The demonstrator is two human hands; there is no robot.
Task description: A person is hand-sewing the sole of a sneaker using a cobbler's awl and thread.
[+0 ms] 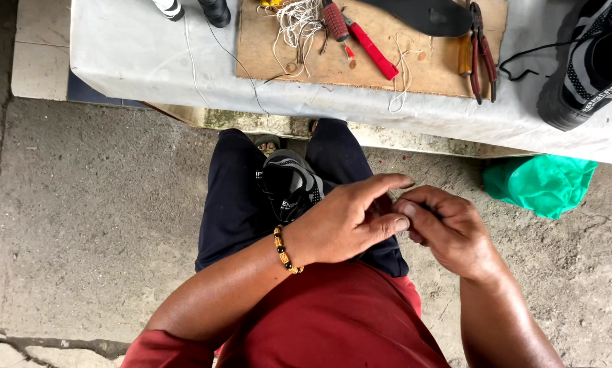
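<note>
Above the lap, the left hand point(343, 221) and right hand point(449, 232) meet fingertip to fingertip, pinching something too small to identify, perhaps thread. A black shoe point(289, 184) sits between the knees just beyond. Farther off, red-handled pliers point(482, 51) lie on the table's board point(333, 65).

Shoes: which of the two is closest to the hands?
The black shoe between the person's knees, just beside the left hand; the other shoe stands on the table.

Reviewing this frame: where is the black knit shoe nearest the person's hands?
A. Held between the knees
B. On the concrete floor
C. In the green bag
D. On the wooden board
A: the black shoe sits wedged between the dark-trousered knees, just ahead of the left hand and right hand.
</note>
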